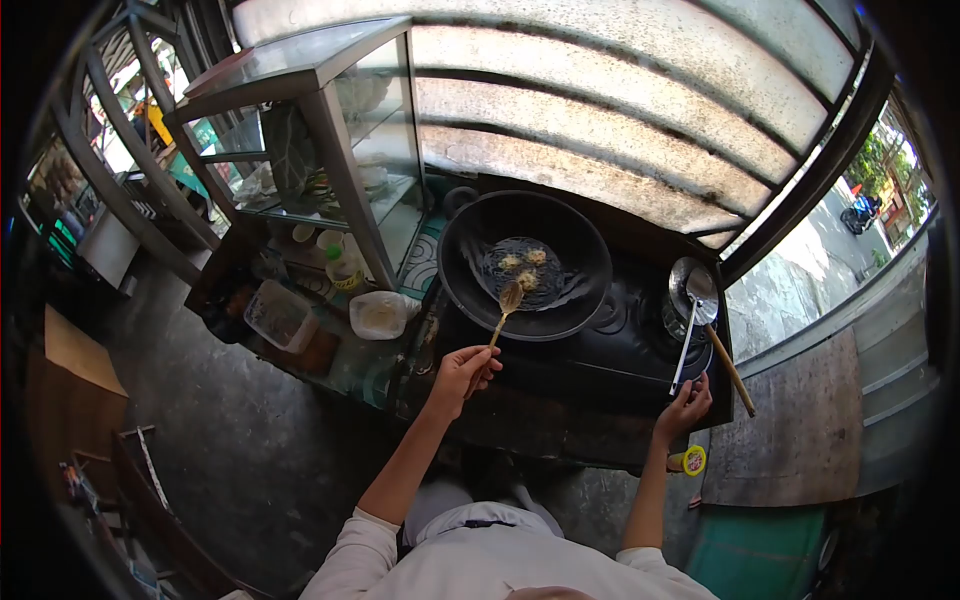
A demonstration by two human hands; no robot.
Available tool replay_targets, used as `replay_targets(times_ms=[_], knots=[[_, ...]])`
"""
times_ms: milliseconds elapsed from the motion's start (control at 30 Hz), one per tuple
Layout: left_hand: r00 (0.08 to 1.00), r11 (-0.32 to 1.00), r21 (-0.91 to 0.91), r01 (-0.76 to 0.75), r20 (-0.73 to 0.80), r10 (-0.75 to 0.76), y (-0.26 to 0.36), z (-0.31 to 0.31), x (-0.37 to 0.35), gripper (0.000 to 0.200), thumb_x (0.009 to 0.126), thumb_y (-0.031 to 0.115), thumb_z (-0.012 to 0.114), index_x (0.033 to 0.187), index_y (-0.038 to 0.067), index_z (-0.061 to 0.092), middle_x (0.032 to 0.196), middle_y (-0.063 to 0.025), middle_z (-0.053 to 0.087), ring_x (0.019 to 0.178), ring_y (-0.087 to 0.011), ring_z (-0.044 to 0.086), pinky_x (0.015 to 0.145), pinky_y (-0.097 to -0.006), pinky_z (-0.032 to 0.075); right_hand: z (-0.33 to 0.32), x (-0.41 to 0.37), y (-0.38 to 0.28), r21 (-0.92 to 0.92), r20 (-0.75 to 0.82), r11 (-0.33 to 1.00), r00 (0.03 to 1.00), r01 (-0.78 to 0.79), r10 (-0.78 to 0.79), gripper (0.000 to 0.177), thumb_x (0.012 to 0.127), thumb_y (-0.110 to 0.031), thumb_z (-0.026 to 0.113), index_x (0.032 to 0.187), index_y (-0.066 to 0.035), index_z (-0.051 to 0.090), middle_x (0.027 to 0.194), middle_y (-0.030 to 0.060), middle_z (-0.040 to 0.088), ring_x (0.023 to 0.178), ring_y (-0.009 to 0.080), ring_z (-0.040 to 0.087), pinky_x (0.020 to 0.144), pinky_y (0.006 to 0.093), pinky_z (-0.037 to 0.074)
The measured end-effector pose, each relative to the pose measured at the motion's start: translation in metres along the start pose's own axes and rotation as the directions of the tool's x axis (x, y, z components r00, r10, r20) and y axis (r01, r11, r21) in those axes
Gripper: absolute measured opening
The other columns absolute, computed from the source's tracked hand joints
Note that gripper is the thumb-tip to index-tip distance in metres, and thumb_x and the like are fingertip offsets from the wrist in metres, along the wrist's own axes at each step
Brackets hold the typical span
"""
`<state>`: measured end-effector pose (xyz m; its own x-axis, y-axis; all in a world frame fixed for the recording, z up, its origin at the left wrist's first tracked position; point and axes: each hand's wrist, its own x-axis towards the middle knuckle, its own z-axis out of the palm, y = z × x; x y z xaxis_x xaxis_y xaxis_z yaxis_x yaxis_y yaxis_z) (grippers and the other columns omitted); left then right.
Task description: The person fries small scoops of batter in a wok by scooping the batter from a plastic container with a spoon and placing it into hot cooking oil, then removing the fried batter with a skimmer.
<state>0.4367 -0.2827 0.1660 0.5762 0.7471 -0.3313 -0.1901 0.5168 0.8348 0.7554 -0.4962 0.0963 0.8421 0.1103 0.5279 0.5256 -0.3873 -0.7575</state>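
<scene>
My left hand (468, 375) is closed around the handle of a spoon (511, 297). The spoon's bowl reaches over the near side of a large dark wok (590, 270). Inside the wok, several pale golden fritter-like pieces (528, 270) sit in bubbling oil. My right hand (688, 402) is at the stove's front right, fingers partly curled but apart. It is beside the lower end of a ladle's pale handle (684, 350); I cannot make out whether they touch. The ladle lies across a metal pot (680, 280), along with a wooden-handled strainer (735, 375).
A glass display case (330, 150) stands left of the wok. Below it are a clear plastic tub (280, 315), a small white container (379, 315) and a bottle with a green cap (343, 268). A yellow-lidded jar (693, 460) is below my right hand. Translucent sheeting (590, 110) rises behind.
</scene>
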Motion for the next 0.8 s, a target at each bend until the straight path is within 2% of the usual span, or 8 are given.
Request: replay_targets(times_ms=[33,133,233,367,500,667,767,800], knots=[[1.000,0.999,-0.041,0.005,-0.021,-0.006,-0.004,0.000,-0.008,0.019,0.089,0.017,0.053,0.095,0.002,0.062,0.075,-0.0024,0.063,0.056,-0.0023,0.051,0.046,-0.0164,0.040,-0.007,-0.022,-0.048,-0.081,-0.011,0.981,0.984,0.176,-0.177,0.027,0.087,-0.017,0.049,0.110,-0.004,0.055,0.092,0.0071,0.053,0.077,0.0144,0.050,0.064,0.0276,0.039],[0.993,0.996,-0.001,-0.092,-0.079,0.092,-0.021,-0.006,-0.030,0.017,0.089,0.016,0.052,0.095,0.003,0.062,0.081,-0.0037,0.065,0.065,-0.0027,0.051,0.052,-0.0180,0.039,0.010,-0.096,-0.137,0.376,0.506,0.917,0.859,-0.133,-0.082,0.026,0.086,-0.009,0.049,0.111,-0.005,0.054,0.086,0.0005,0.049,0.074,0.0074,0.045,0.063,0.0200,0.036],[0.974,0.989,0.050,-0.141,-0.172,0.148,-0.028,-0.025,-0.051,0.016,0.088,0.015,0.053,0.097,0.005,0.063,0.080,-0.0005,0.063,0.079,-0.0032,0.054,0.063,-0.0178,0.040,0.027,-0.171,-0.198,0.370,0.911,0.671,0.394,-0.642,-0.125,0.036,0.090,-0.016,0.046,0.124,-0.006,0.042,0.089,0.0024,0.053,0.073,0.0070,0.050,0.066,0.0192,0.040],[0.888,0.925,0.251,-0.286,-0.293,0.354,-0.036,-0.080,-0.067,0.019,0.087,0.015,0.055,0.099,0.003,0.063,0.091,-0.0035,0.058,0.082,-0.0059,0.052,0.069,-0.0221,0.042,0.051,-0.238,-0.259,0.051,0.987,0.445,-0.022,-0.894,-0.157,0.038,0.092,-0.019,0.044,0.127,-0.008,0.036,0.083,0.0006,0.052,0.058,0.0054,0.048,0.050,0.0177,0.037],[0.853,0.798,0.510,-0.321,-0.210,0.477,-0.022,-0.158,-0.080,0.020,0.086,0.014,0.056,0.102,0.004,0.063,0.107,-0.0064,0.051,0.082,-0.0107,0.050,0.075,-0.0261,0.042,0.094,-0.295,-0.287,-0.023,0.990,0.449,-0.084,-0.893,-0.115,0.027,0.093,-0.020,0.044,0.117,-0.008,0.045,0.066,-0.0047,0.043,0.049,0.0016,0.039,0.040,0.0174,0.028],[0.728,0.942,0.323,-0.088,-0.624,0.282,0.016,-0.312,-0.061,0.045,0.083,0.035,0.058,0.120,0.011,0.047,0.113,-0.0047,0.045,0.095,-0.0138,0.045,0.072,-0.0277,0.040,0.163,-0.377,-0.318,0.102,0.995,0.754,0.062,-0.649,-0.080,0.022,0.093,-0.022,0.043,0.100,-0.006,0.057,0.056,-0.0066,0.036,0.046,0.0012,0.033,0.040,0.0178,0.023],[0.567,0.985,0.167,-0.038,-0.808,0.159,0.040,-0.442,-0.032,0.068,0.078,0.044,0.061,0.130,0.011,0.034,0.120,-0.0137,0.038,0.104,-0.0254,0.041,0.079,-0.0344,0.041,0.205,-0.411,-0.347,0.218,0.966,0.885,0.219,-0.412,-0.136,0.027,0.093,-0.023,0.043,0.090,-0.003,0.060,0.054,-0.0012,0.037,0.047,0.0053,0.038,0.043,0.0232,0.029],[0.540,0.996,0.086,0.022,-0.839,0.061,0.064,-0.463,-0.022,0.073,0.075,0.046,0.062,0.133,0.012,0.030,0.123,-0.0151,0.036,0.108,-0.0266,0.040,0.078,-0.0364,0.041,0.208,-0.409,-0.376,0.217,0.956,0.938,0.252,-0.269,-0.149,0.028,0.091,-0.022,0.044,0.088,0.000,0.059,0.057,0.0145,0.046,0.051,0.0232,0.047,0.053,0.0346,0.037]])
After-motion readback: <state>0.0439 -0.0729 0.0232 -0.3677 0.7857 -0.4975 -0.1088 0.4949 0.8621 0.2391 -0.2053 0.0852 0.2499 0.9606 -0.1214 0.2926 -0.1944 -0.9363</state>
